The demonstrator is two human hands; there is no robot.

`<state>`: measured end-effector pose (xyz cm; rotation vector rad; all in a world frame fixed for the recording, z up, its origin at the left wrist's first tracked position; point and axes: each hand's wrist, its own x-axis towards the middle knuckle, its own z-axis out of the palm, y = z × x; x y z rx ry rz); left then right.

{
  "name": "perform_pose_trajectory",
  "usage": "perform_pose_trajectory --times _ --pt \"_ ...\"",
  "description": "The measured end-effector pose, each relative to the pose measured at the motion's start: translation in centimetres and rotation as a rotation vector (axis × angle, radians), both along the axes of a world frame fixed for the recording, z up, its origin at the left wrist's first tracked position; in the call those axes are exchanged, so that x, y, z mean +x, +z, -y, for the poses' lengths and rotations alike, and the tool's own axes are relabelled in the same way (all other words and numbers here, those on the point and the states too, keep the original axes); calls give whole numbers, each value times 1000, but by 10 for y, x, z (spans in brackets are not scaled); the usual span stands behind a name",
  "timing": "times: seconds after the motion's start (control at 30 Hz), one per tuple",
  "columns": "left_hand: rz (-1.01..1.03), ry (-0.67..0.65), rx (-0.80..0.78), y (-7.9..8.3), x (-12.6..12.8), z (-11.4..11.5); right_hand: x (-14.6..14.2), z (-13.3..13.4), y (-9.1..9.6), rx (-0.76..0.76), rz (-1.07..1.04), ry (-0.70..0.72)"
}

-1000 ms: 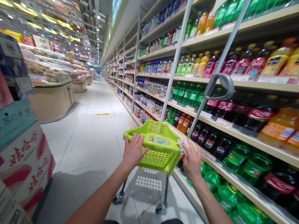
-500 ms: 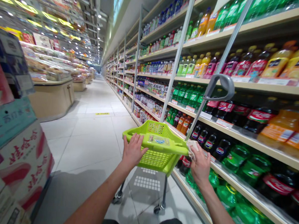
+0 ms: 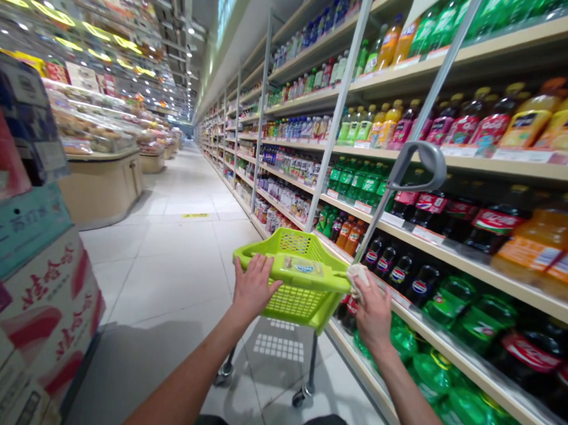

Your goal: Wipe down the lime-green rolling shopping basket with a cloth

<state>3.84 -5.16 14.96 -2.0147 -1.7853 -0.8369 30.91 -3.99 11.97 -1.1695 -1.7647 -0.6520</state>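
A small lime-green shopping cart (image 3: 302, 304) with a perforated basket stands on the tiles in front of me. My left hand (image 3: 255, 287) rests on the left part of its handle bar, fingers laid over the top and thumb out to the side. In my right hand (image 3: 373, 312) is a crumpled whitish cloth (image 3: 358, 278), pressed on the right end of the handle. A label (image 3: 303, 266) sits in the middle of the bar. From the cart's right side a grey pole rises to a loop-shaped grey grip (image 3: 420, 164).
Shelves (image 3: 458, 159) full of drink bottles run along the right, close to the cart. Stacked drink cartons (image 3: 46, 301) stand at the left. Farther off are a display counter (image 3: 102, 187) and a long tiled aisle (image 3: 177, 251).
My right hand and the cloth have slid slightly left along the right end of the handle. The left hand and cart have stayed in place.
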Motion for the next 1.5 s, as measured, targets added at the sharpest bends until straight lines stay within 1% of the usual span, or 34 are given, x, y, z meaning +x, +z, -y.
perform_pose_trajectory --times 0.03,0.07,0.1,0.13,0.2,0.27,0.3,0.33,0.37,0.43,0.53,0.6,0.67,0.77,0.83,0.87,0.9,0.97,1.07,1.13,1.2,1.3,1.37,1.4,1.43,1.5 --pt "0 0 -1 0 -1 0 6 0 -1 6 -20 -29" --pt "0 4 -1 0 0 0 5 0 -2 4 -27 -33" --pt "-1 10 -2 0 0 1 -3 1 -2 -4 -28 -16" --pt "-2 18 -3 0 1 1 -18 2 -3 -11 -25 16" --pt "-3 30 1 -2 4 1 -56 4 -3 -12 -8 99" --pt "0 31 12 -3 7 1 -91 6 -1 16 25 186" --pt "3 30 17 -4 8 2 -101 7 0 38 52 228" --pt "6 30 21 -4 9 2 -106 7 1 55 83 263" --pt "9 30 23 -4 9 3 -104 7 1 66 107 284" --pt "14 32 15 -3 7 5 -84 6 -1 77 121 267" --pt "14 -13 -21 1 2 9 -44 5 -5 74 60 139" --pt "14 -52 -46 4 -1 12 -35 7 -9 78 24 89" --pt "16 -54 -57 6 -2 14 -48 9 -13 93 15 120" --pt "3 -36 -58 8 -3 16 -92 14 -19 130 65 250" --pt "-27 -69 -64 9 -6 18 -113 15 -20 151 127 318" --pt "-42 -91 -69 9 -10 18 -117 15 -19 161 153 338" --pt "-47 -100 -71 9 -14 19 -116 14 -18 169 170 347" --pt "-25 -79 -62 8 -24 19 -99 13 -14 182 172 329" --pt "40 -22 -31 4 -35 19 -66 12 -8 161 111 210" --pt "65 -23 -22 1 -36 19 -61 14 -5 133 59 143" --pt "81 -28 -15 -2 -32 21 -78 16 -6 122 41 166" --pt "68 -43 8 -3 -24 25 -125 20 -10 140 113 317" --pt "48 -50 19 -3 -21 29 -147 21 -11 160 167 382" --pt "40 -53 21 -3 -20 30 -150 21 -11 163 183 390" --pt "35 -54 19 -3 -20 31 -147 20 -11 163 190 386" --pt "36 -53 11 -3 -22 32 -123 18 -9 155 177 344"
